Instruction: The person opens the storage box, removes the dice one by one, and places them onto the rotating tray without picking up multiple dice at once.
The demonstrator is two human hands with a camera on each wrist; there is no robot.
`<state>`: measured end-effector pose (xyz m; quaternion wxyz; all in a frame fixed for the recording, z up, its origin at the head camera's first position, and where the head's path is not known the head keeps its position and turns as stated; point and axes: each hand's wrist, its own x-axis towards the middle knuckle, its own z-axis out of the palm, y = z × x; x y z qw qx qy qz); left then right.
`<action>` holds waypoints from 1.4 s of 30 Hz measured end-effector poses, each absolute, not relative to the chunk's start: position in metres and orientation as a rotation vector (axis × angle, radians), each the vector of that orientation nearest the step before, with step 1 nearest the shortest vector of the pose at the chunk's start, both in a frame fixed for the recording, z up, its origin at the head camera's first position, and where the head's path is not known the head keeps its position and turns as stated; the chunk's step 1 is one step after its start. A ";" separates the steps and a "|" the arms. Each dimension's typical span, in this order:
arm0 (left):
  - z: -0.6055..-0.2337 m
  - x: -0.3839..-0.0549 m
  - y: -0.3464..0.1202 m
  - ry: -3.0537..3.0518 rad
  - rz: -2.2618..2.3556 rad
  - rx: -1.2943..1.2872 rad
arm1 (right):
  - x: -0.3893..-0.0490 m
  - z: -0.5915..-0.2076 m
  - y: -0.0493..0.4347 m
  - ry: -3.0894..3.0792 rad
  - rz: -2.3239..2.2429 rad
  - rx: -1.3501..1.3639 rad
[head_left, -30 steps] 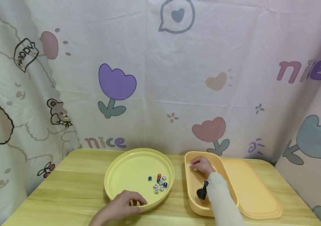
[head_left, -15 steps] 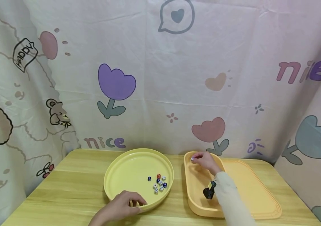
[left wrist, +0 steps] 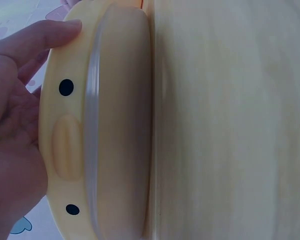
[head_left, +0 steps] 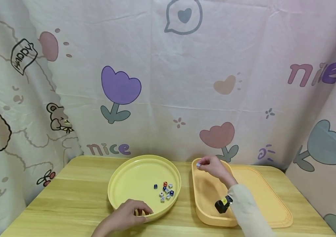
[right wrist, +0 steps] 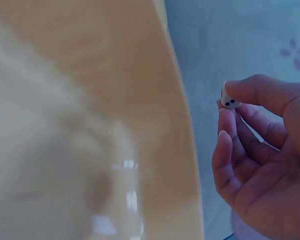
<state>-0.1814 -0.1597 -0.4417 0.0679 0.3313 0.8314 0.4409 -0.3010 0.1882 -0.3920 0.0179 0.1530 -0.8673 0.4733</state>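
Between thumb and fingertips, my right hand (head_left: pixel 215 167) pinches a white die (right wrist: pixel 230 103) over the far end of the orange rectangular box (head_left: pixel 195 184). Dark pips show on the die in the right wrist view. My left hand (head_left: pixel 128 212) grips the near rim of the round yellow tray (head_left: pixel 132 159). In the left wrist view, its thumb lies on the tray's outer wall (left wrist: pixel 67 145) and the fingers go over to the inside, mostly hidden. Several dice lie in the tray's right part: white dice (head_left: pixel 162 199), blue dice (head_left: pixel 155 186) and one red die (head_left: pixel 165 184).
An orange lid (head_left: pixel 262 194) lies flat on the wooden table (head_left: pixel 67 197), right of the box and partly behind the right sleeve (head_left: pixel 249 210). A black wrist camera (head_left: pixel 222 205) hangs over the box. A printed curtain (head_left: pixel 162 82) rises behind the table.
My right hand has lifted from inside the box toward its far rim, taking the white die with it. The left hand stays on the tray rim, and the dice in the tray lie unchanged.
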 end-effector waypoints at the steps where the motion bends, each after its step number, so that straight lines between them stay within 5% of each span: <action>1: -0.442 -0.181 -0.160 2.504 1.329 0.999 | -0.298 -0.390 0.186 -2.686 1.467 0.476; 22: -0.444 -0.184 -0.157 2.506 1.327 1.020 | -0.235 -0.391 0.134 -2.527 1.522 0.479; 42: -0.443 -0.184 -0.165 2.544 1.311 1.082 | -0.226 -0.405 0.097 -2.535 1.467 0.650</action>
